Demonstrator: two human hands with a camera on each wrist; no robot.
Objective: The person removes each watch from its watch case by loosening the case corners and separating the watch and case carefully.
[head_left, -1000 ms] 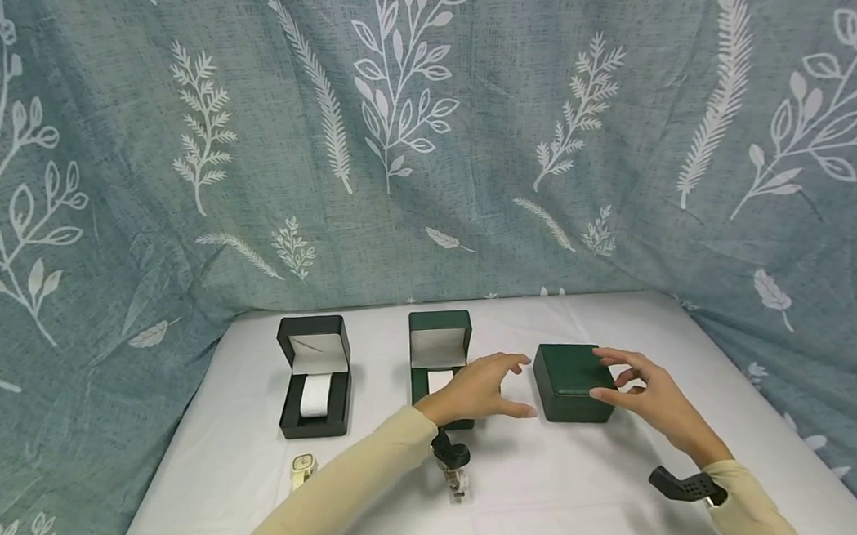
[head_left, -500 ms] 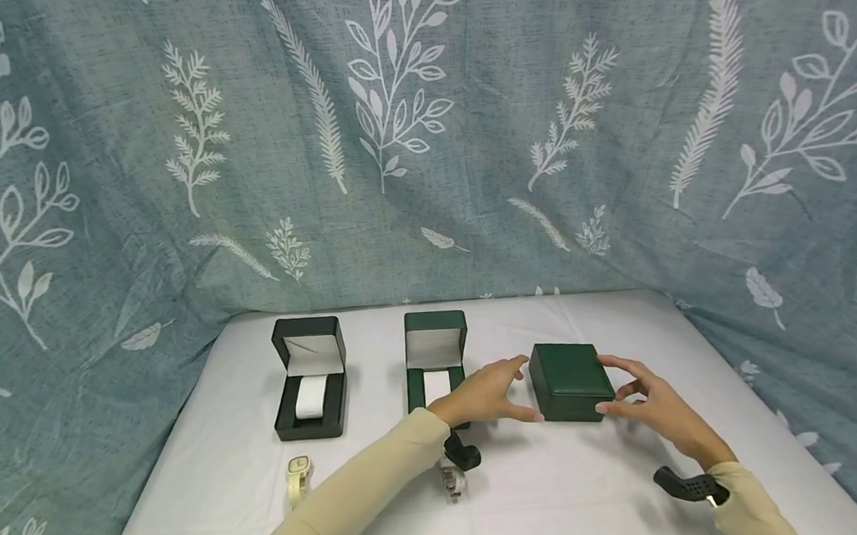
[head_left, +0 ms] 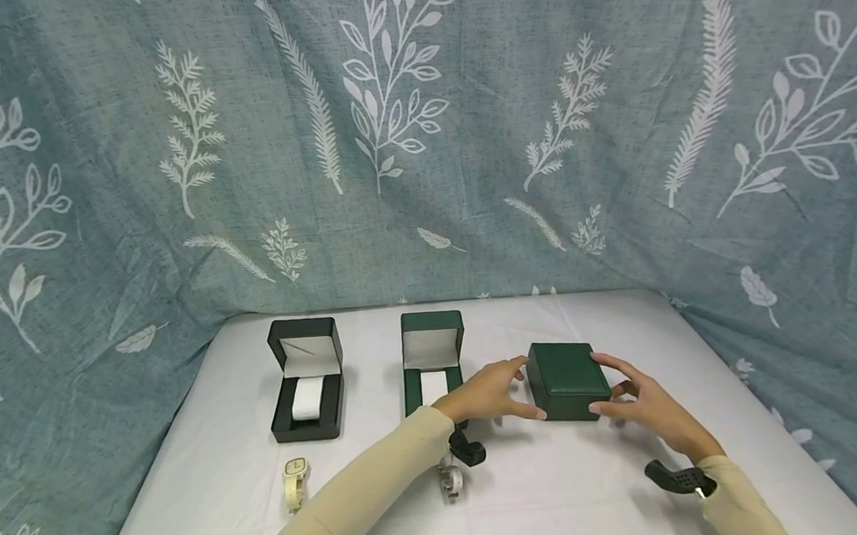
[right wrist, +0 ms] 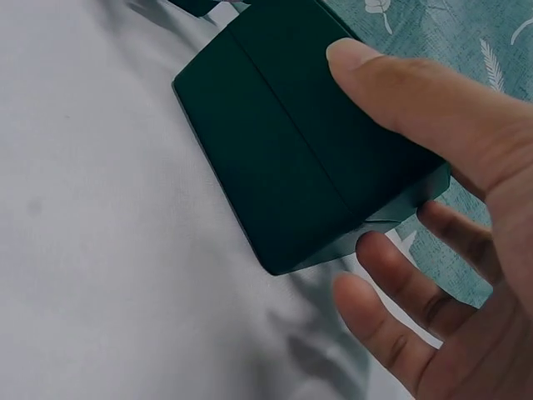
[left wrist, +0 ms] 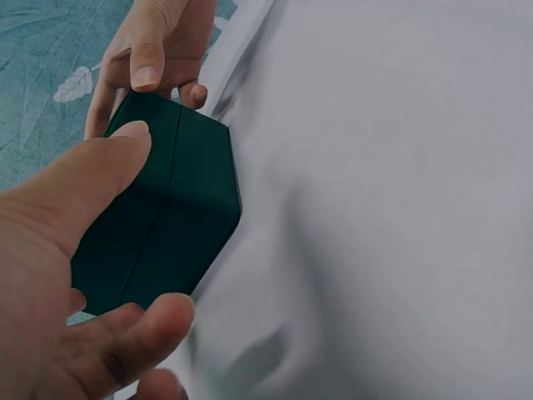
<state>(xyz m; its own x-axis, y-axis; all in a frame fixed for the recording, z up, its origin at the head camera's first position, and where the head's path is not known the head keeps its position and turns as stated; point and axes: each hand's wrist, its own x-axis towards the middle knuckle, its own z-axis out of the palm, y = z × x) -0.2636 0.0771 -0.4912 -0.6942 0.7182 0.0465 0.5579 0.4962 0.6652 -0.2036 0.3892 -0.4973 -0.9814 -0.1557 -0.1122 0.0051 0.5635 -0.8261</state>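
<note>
A closed dark green watch box [head_left: 568, 378] sits on the white table between the two hands. My left hand [head_left: 486, 393] holds its left side, thumb on the front face near the corner, index finger at the back left corner. On the opposite side my right hand [head_left: 646, 405] grips the box, thumb on the front face and index finger at the back edge of the lid. In the right wrist view the other right fingers [right wrist: 390, 258] lie along the side of the box. The left wrist view shows the seam between lid and base.
An open black watch box [head_left: 283, 415] with a white cushion stands at left. An open green watch box [head_left: 432, 320] stands mid-table, partly behind my left hand. A gold watch [head_left: 295, 482] and a silver watch [head_left: 451, 480] lie in front. A leaf-patterned curtain [head_left: 420, 137] hangs behind.
My right hand has drawn from over the lid to the right side of the box. The left hand has closed in on its left side. The head view has shifted slightly.
</note>
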